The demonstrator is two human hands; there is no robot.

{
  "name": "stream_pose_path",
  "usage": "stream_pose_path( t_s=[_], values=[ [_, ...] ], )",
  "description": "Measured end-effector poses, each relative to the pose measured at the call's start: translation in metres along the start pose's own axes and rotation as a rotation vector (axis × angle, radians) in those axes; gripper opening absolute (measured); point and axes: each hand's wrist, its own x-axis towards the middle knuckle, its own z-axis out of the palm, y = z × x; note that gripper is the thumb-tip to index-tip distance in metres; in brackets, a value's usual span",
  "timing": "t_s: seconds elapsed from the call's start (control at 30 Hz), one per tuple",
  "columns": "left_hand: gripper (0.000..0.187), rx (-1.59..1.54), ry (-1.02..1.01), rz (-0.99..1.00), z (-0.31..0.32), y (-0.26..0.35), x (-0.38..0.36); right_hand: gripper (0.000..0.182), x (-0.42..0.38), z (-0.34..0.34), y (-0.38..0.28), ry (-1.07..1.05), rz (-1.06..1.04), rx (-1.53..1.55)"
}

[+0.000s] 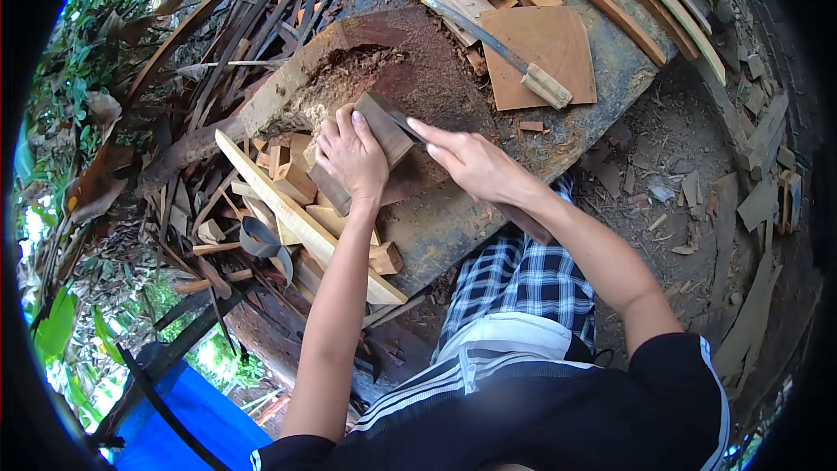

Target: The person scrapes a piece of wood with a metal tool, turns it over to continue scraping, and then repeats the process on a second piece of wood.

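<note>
My left hand grips a brown wooden block, its fingers laid over the block's left side. The block is tilted over the workbench. In my right hand is a long-handled knife, whose dark wooden handle runs back under my forearm. Its blade meets the block's upper right edge, and my right index finger stretches along the blade. Behind the block lies a hollowed, reddish-brown piece of wood covered in shavings.
A tool with a long blade and wooden handle rests across a flat brown board. Small offcuts and a long pale curved strip sit at left. Curved wooden pieces line the back. A blue sheet shows at lower left.
</note>
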Motion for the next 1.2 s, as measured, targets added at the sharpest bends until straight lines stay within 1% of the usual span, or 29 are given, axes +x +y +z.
stream_pose_path(
  t_s=[0.03,0.1,0.17,0.2,0.23,0.3,0.33,0.37,0.43,0.47,0.5,0.57,0.6,0.63,0.7,0.73,0.77,0.83,0.87,0.9,0.97,1.0,1.03,1.1,1.13,1.2],
  values=[
    [0.031,0.009,0.0,0.006,0.0,0.0,0.001,0.047,0.009,-0.005,-0.01,-0.022,0.059,-0.009],
    [0.031,0.004,0.014,0.01,0.0,-0.001,0.001,0.047,0.02,-0.004,-0.01,-0.038,0.052,-0.018],
    [0.031,-0.008,0.013,0.02,0.002,-0.001,0.001,0.047,0.011,0.0,-0.005,-0.011,0.037,-0.013],
    [0.031,-0.003,-0.005,0.007,0.0,0.001,0.001,0.047,0.004,0.002,-0.004,0.017,-0.025,-0.028],
    [0.031,0.003,-0.02,-0.01,0.0,0.0,0.001,0.047,0.001,0.0,-0.004,0.015,-0.02,-0.026],
    [0.031,0.001,-0.003,0.004,0.003,-0.003,0.002,0.048,-0.006,-0.007,-0.01,-0.085,0.121,-0.022],
    [0.03,-0.002,0.021,0.024,0.004,-0.004,0.001,0.048,0.004,-0.003,-0.007,-0.037,0.051,-0.003],
    [0.03,-0.001,0.024,0.021,0.004,-0.004,0.0,0.048,0.016,-0.005,-0.011,-0.04,0.048,-0.004],
    [0.031,-0.018,0.028,0.017,0.005,-0.005,0.002,0.048,0.033,-0.009,-0.023,-0.16,0.251,0.009],
    [0.031,-0.019,0.028,0.026,0.006,-0.006,0.004,0.048,0.03,0.002,-0.002,-0.002,0.024,-0.009],
    [0.032,-0.037,0.01,0.013,0.006,-0.008,0.003,0.048,0.018,0.001,-0.001,0.002,0.031,-0.004],
    [0.032,-0.056,-0.006,-0.002,0.005,-0.011,0.005,0.048,-0.003,-0.002,-0.003,-0.082,0.137,-0.016],
    [0.032,-0.084,-0.01,-0.007,0.005,-0.012,0.006,0.049,-0.008,-0.001,-0.005,-0.039,0.052,0.005],
    [0.033,-0.113,-0.018,-0.013,0.005,-0.013,0.004,0.049,-0.006,-0.002,-0.008,-0.042,0.058,0.006],
    [0.033,-0.088,-0.031,-0.02,0.004,-0.013,0.002,0.048,0.01,-0.011,-0.021,-0.159,0.249,0.045],
    [0.033,-0.059,-0.037,-0.022,0.004,-0.012,0.004,0.048,0.022,-0.009,-0.017,-0.141,0.201,0.04],
    [0.033,-0.059,-0.033,-0.015,0.004,-0.011,0.004,0.048,0.021,-0.007,-0.016,-0.135,0.196,0.041],
    [0.033,-0.038,-0.022,-0.013,0.005,-0.011,0.004,0.048,0.016,-0.003,-0.011,-0.034,0.082,-0.02],
    [0.033,-0.042,-0.023,-0.009,0.005,-0.01,0.004,0.048,0.015,0.016,0.028,0.085,-0.114,-0.075],
    [0.032,-0.063,-0.004,-0.001,0.005,-0.01,0.004,0.048,0.006,0.013,0.031,0.089,-0.113,-0.079],
    [0.031,-0.085,0.007,0.006,0.007,-0.01,0.004,0.048,-0.011,0.01,0.03,0.023,-0.104,-0.06],
    [0.031,-0.066,-0.004,0.0,0.007,-0.01,0.003,0.048,-0.012,-0.009,-0.004,-0.091,0.101,-0.05],
    [0.031,-0.049,-0.008,-0.003,0.006,-0.01,0.003,0.049,-0.002,-0.012,-0.003,-0.092,0.043,-0.057],
    [0.031,-0.042,0.003,-0.001,0.006,-0.009,0.005,0.049,0.011,-0.025,-0.024,-0.26,0.312,-0.038],
    [0.031,-0.033,0.003,-0.004,0.006,-0.008,0.003,0.049,0.01,-0.02,-0.014,-0.254,0.314,-0.038],
    [0.031,-0.036,0.005,0.004,0.007,-0.008,0.001,0.049,0.007,-0.002,0.014,-0.024,-0.029,-0.112]
  ],
)
